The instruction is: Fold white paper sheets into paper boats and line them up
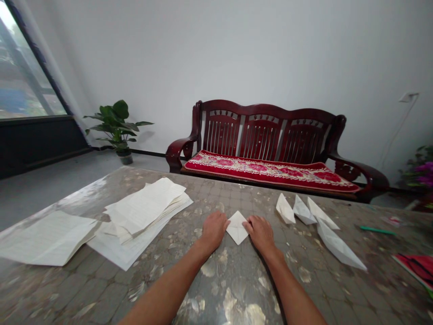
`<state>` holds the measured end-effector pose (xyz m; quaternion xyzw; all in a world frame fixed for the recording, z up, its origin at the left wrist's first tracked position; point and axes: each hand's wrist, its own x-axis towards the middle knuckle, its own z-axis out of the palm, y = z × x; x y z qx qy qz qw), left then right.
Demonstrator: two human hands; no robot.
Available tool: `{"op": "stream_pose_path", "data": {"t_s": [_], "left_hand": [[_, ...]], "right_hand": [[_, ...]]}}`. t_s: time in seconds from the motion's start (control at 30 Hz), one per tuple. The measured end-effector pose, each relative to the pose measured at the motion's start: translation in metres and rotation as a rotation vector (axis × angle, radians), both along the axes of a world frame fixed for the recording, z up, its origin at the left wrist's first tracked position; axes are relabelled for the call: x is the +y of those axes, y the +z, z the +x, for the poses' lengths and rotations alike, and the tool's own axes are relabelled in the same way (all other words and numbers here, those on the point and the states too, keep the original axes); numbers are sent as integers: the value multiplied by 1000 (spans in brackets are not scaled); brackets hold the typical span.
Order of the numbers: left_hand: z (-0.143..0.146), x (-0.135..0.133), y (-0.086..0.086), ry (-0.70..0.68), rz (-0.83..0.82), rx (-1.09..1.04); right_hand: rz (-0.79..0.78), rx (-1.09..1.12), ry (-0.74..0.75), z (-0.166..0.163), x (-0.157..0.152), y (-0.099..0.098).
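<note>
A small folded paper square, turned like a diamond with crease lines across it, lies at the middle of the table. My left hand grips its left corner, fingers curled. At the opposite corner, my right hand pinches the paper between thumb and curled fingers. To the right of my hands stand several folded paper boats, among them a small upright one and a long one nearer to me.
A stack of loose paper sheets and a folded bundle lie on the left of the patterned table. Rightward are a green pen and a red item. Behind stand a wooden bench and a potted plant.
</note>
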<state>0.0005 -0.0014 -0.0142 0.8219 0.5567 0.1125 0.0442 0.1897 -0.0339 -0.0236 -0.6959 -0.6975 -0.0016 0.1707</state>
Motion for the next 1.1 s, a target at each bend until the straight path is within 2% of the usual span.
{"op": "stream_pose_path", "data": {"t_s": [0.23, 0.6, 0.9, 1.0, 1.1], "left_hand": [[7, -2, 8, 32, -33, 63], [7, 1, 2, 40, -24, 51], [7, 1, 5, 85, -62, 5], [4, 3, -1, 13, 0, -30], [-2, 8, -10, -195, 68, -31]], "right_hand": [[-11, -13, -49, -3, 1, 2], [-11, -62, -92, -8, -1, 3], [-5, -29, -117, -5, 1, -2], [-6, -39, -116, -5, 2, -3], [-12, -48, -117, -5, 3, -4]]}}
